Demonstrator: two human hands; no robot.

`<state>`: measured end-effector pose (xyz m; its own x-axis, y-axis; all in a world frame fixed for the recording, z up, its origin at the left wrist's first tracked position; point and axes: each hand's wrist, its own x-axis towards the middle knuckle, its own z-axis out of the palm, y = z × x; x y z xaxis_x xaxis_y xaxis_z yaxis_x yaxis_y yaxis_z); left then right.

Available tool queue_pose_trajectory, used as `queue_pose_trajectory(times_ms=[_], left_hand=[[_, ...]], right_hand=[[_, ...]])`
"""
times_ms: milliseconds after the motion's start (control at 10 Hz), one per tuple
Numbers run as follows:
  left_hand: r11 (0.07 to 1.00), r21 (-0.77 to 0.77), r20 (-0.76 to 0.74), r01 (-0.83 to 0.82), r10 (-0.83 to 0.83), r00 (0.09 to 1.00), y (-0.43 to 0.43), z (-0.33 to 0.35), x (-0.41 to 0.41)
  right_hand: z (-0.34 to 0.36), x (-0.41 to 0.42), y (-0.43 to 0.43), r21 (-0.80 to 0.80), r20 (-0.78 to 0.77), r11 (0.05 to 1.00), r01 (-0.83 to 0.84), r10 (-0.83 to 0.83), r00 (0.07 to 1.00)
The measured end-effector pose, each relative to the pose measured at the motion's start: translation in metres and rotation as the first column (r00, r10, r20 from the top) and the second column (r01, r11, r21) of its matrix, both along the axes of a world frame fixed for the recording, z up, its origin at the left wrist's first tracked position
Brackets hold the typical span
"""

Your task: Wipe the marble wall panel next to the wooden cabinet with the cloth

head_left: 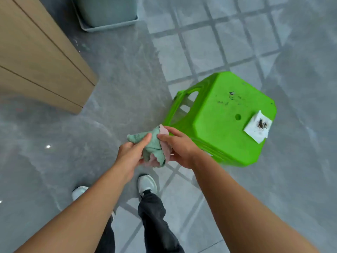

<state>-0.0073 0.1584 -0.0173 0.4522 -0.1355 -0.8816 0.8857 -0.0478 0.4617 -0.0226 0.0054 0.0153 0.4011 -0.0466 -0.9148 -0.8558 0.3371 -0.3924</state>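
A crumpled green and pink cloth (154, 146) is held between both hands at the middle of the head view. My left hand (130, 153) grips its left end with the thumb on top. My right hand (177, 146) pinches its right side from above. The wooden cabinet (36, 57) stands at the upper left. The glossy grey marble wall panel (45, 152) runs beside and below the cabinet on the left, apart from the cloth.
A bright green plastic stool (224, 121) stands just right of my hands, with a white tissue (258, 127) bearing a dark speck on its top. A grey bin (107, 13) sits at the top. My feet (147, 185) stand on the grey tiled floor (209, 50).
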Motion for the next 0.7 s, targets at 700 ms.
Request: queue_pose_trajectory(times_ms=[700], left_hand=[[0.944,0.032,0.263,0.327,-0.324,0.909,-0.193,-0.003,-0.014]], right_hand=[[-0.014,-0.074,-0.149,-0.610,0.128,0.763,0.215,-0.172,0.977]])
